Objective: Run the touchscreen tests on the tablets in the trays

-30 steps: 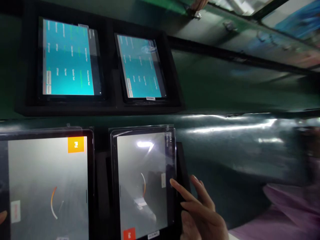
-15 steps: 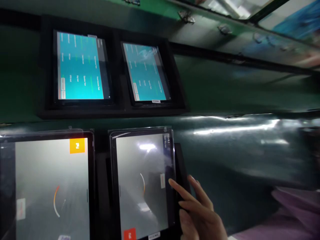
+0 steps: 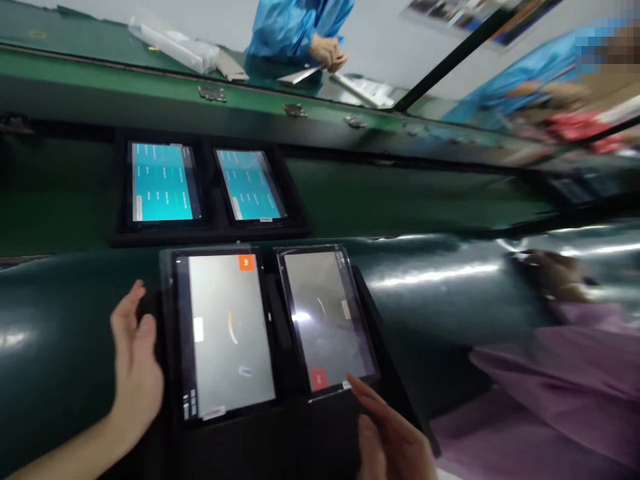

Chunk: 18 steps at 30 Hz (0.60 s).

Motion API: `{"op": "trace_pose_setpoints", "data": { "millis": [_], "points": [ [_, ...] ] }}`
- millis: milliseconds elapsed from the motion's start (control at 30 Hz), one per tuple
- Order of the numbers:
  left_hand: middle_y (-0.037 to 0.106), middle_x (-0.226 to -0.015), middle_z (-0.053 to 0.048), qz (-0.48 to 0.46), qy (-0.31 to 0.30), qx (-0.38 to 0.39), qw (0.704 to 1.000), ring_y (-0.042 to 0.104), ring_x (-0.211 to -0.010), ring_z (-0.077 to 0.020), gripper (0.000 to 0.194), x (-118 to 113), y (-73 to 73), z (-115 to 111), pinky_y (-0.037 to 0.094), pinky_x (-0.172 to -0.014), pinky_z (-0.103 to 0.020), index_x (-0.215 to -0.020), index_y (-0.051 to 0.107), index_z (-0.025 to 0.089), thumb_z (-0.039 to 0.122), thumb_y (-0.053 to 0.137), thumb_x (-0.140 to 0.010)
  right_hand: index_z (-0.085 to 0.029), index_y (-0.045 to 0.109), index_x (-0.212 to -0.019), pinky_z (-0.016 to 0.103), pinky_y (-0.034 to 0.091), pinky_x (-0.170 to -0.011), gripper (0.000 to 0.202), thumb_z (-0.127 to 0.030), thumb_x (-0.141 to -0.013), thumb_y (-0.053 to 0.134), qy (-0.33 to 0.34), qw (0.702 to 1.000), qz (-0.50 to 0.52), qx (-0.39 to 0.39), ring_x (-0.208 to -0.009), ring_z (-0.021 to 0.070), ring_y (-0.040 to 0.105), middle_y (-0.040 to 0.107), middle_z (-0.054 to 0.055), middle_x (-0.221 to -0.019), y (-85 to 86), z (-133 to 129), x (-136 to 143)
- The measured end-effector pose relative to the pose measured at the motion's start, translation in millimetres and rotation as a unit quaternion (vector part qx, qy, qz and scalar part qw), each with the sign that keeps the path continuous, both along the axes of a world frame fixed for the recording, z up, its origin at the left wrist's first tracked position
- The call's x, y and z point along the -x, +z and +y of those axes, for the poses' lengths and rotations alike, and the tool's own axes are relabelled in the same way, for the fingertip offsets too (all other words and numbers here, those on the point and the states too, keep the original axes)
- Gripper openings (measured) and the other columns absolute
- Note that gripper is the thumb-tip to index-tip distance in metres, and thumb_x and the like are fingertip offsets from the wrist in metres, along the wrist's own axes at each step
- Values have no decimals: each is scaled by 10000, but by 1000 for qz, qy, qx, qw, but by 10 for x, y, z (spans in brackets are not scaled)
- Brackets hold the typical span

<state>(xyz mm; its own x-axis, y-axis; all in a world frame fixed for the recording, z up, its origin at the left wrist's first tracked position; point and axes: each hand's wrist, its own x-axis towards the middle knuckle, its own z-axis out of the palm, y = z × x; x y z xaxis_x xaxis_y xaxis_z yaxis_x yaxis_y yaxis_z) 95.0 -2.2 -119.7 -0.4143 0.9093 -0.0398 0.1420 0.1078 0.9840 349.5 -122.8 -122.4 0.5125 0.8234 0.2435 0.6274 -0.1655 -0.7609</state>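
Note:
Two tablets lie side by side in a black tray (image 3: 295,433) in front of me. The left tablet (image 3: 220,360) has a grey screen with an orange box, a white box and a curved line. A similar screen with a red box shows on the right tablet (image 3: 330,333). My left hand (image 3: 134,370) is upright beside the tray's left edge, fingers stretched and thumb apart, holding nothing. My right hand (image 3: 393,430) is at the right tablet's near corner, index finger extended by a small white label; contact is unclear. Its lower part is cut off by the frame.
Behind, another black tray (image 3: 210,233) holds two tablets with turquoise screens. A raised green ledge (image 3: 250,97) runs across beyond it. Co-workers in blue sleeves (image 3: 285,30) are across the bench; a person in a purple sleeve (image 3: 545,393) is close on my right.
The view has pulled back and shifted, showing more of the bench. My left hand has come into view. My right fingertip has gone from the right tablet's side edge to its near corner.

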Motion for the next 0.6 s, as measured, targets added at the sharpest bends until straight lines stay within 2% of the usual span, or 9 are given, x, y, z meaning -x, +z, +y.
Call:
{"op": "trace_pose_setpoints", "data": {
  "millis": [67,167,233,267,333,400,500,533,600],
  "points": [
    [382,-1460,-71,-64,-20,-11,998,322,-1376,-212,453,-513,-79,35,218,-1190,-437,-1259,437,257,563,440,-925,-170,604,-1076,386,508,-842,289,-393,-902,547,-28,999,-26,29,-1004,255,651,682,130,-1087,-124,-54,-130],
    [257,-1504,-118,-103,-86,-14,991,236,-1416,-225,503,-1144,-212,-10,223,-1182,-458,-1361,301,236,536,359,-961,-168,610,-1087,368,508,-752,393,-482,-870,522,-135,988,-36,58,-959,269,649,677,131,-1057,-320,-84,-391],
    [210,-1511,-144,-80,-151,-27,985,209,-1425,-246,498,-1337,-299,-8,255,-1160,-487,-1390,236,229,489,341,-978,-170,611,-1084,371,495,-724,411,-497,-857,508,-189,978,-53,66,-927,274,641,673,130,-1032,-442,-106,-563],
    [203,-1509,-158,-44,-179,-53,981,211,-1423,-258,494,-1342,-331,39,264,-1149,-503,-1392,226,223,461,358,-979,-168,611,-1078,382,489,-730,405,-492,-859,504,-199,975,-71,62,-915,277,635,672,131,-1016,-496,-122,-632],
    [228,-1496,-186,81,-203,-146,965,235,-1411,-289,485,-1178,-349,254,268,-1132,-526,-1371,271,195,403,430,-962,-162,610,-1046,416,479,-771,379,-477,-870,495,-191,975,-104,41,-919,283,621,668,136,-999,-585,-159,-717],
    [343,-1436,-211,263,-197,-252,910,270,-1386,-336,477,-839,-299,599,246,-1122,-552,-1328,371,145,365,497,-925,-162,608,-1005,449,468,-832,347,-464,-879,495,-172,978,-120,18,-965,289,608,660,144,-1032,-632,-183,-729],
    [461,-1379,-169,476,-135,-252,832,264,-1373,-387,383,-225,-165,1134,133,-1114,-626,-1264,520,151,337,491,-930,-180,589,-996,444,478,-858,255,-398,-903,494,-128,984,-122,0,-1027,273,602,644,143,-1134,-613,-159,-668],
    [505,-1332,-161,510,-107,-232,821,290,-1359,-382,379,-41,-131,1267,138,-1105,-632,-1259,537,146,349,480,-944,-188,578,-1000,441,484,-862,210,-356,-917,484,-97,987,-128,-5,-1049,266,600,638,141,-1167,-591,-134,-645],
    [575,-1230,-149,561,-123,-198,794,350,-1320,-371,390,252,-108,1442,178,-1083,-639,-1207,588,115,390,439,-975,-203,551,-984,470,469,-914,128,-268,-934,452,-19,988,-154,-14,-1129,260,574,630,130,-1212,-543,-70,-614]
  ]
}}
